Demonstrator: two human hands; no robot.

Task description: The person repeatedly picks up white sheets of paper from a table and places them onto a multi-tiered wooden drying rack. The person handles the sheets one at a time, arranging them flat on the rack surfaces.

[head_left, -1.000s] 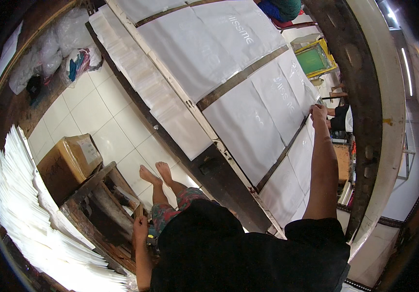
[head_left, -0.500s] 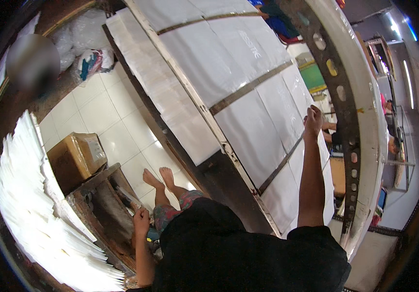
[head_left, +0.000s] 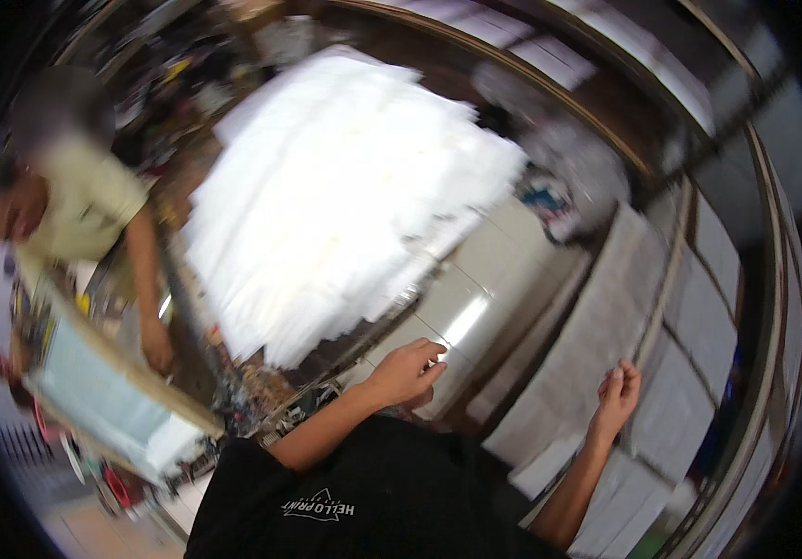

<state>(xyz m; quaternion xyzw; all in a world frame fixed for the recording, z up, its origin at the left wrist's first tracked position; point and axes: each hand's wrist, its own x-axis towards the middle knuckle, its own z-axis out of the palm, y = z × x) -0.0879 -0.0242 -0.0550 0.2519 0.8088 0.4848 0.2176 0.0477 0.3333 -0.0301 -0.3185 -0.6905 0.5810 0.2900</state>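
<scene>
My left hand [head_left: 407, 374] is held in front of my body, over the tiled floor, beside the near corner of a big pile of white sheets [head_left: 345, 196]. Its fingers are bent loosely, with a space between thumb and forefinger, and nothing shows in it. Out to the right, my right hand [head_left: 618, 389] is raised over the edge of a long rack where pale sheets [head_left: 587, 326] lie in rows. Its fingers curl in, and I see nothing in them. The fanned, uneven pile rests on a dark, cluttered bench.
A co-worker in a yellow shirt [head_left: 84, 200] leans at the left beside a wood-framed light-blue screen [head_left: 108, 382]. Clear plastic bags [head_left: 573, 172] sit past the pile. White tiled floor [head_left: 462, 317] runs between pile and rack. Much of the picture is motion-blurred.
My view has swung left, so the white pile moves from the left edge to the middle and the rack shifts right. A co-worker and a framed screen come into view. My left hand is raised.
</scene>
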